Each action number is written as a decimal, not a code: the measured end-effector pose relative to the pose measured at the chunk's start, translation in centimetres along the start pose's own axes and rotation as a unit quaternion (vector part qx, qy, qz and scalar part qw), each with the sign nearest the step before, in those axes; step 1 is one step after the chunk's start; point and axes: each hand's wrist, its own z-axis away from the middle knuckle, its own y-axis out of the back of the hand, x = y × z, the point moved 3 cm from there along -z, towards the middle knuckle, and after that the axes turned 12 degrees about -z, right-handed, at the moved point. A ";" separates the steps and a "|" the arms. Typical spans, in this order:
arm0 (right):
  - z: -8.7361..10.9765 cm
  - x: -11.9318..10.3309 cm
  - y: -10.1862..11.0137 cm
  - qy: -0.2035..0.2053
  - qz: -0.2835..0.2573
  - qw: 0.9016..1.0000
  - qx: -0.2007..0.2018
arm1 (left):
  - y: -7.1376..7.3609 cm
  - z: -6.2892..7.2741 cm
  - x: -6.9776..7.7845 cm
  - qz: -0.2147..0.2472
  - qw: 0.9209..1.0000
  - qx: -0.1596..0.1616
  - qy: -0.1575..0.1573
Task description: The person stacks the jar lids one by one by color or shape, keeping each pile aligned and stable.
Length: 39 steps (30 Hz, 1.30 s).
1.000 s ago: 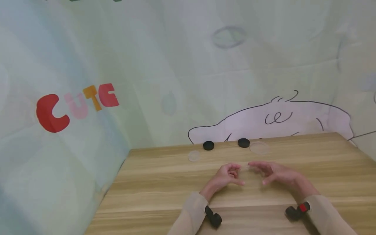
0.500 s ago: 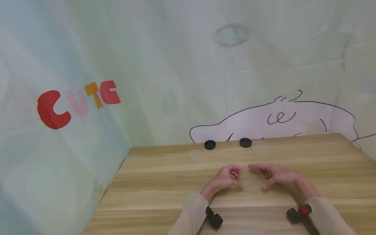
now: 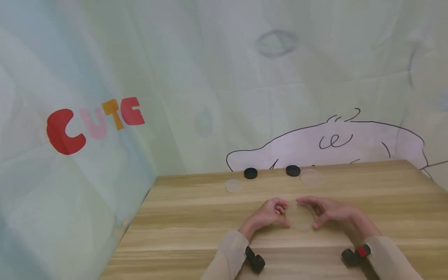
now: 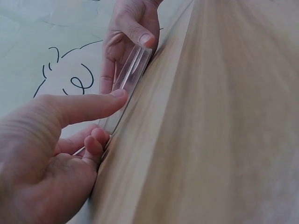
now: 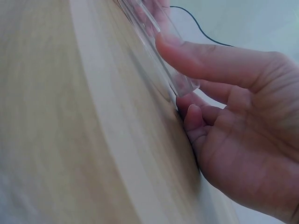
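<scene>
A clear, round, shallow dish like a petri dish (image 3: 300, 228) is held between the two hands, low over the wooden table. My left hand (image 3: 269, 212) grips its left side, thumb on the near edge and fingers round the far part. On the opposite side, my right hand (image 3: 329, 210) holds it the same way. In the left wrist view the dish's clear side wall (image 4: 133, 70) shows between both hands, close to the tabletop. From the right wrist, the thumb lies along the wall of the dish (image 5: 184, 85), with curled fingers beneath and behind it.
Along the back of the wooden table (image 3: 182, 217) lie two black round discs (image 3: 250, 173). A small clear disc (image 3: 232, 186) is at the back left, and a larger clear round dish (image 3: 311, 177) at the back right. A printed cloth (image 3: 210, 77) hangs behind.
Both hands have lowered slightly, and their thumbs are a little nearer the front. The clear dish's round outline between them now shows more plainly. The things at the back stay put.
</scene>
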 end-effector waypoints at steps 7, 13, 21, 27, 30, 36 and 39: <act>0.1 -0.4 0.1 -0.020 0.053 0.998 0.021 | 0.1 -0.1 0.1 -0.014 1.000 -0.006 0.008; -0.2 -0.4 0.3 -0.027 0.028 0.999 0.009 | 0.4 -0.1 0.3 -0.012 1.000 -0.011 0.016; -0.2 0.2 0.5 -0.032 0.023 0.999 0.016 | 0.3 -0.2 0.1 -0.014 0.999 -0.018 0.023; 0.2 0.5 1.2 -0.022 -0.011 0.999 0.035 | 0.2 -0.6 0.2 -0.016 0.999 -0.023 0.017; 0.4 0.5 1.4 -0.018 -0.048 0.997 0.061 | 0.1 -0.6 0.3 -0.004 1.000 -0.016 0.012; 0.3 1.1 1.0 -0.040 -0.105 0.988 0.110 | 0.2 -0.2 0.1 0.025 1.000 0.001 0.013; 0.0 1.2 1.0 -0.055 -0.130 0.981 0.130 | 0.4 -0.2 0.0 0.032 0.999 0.010 0.021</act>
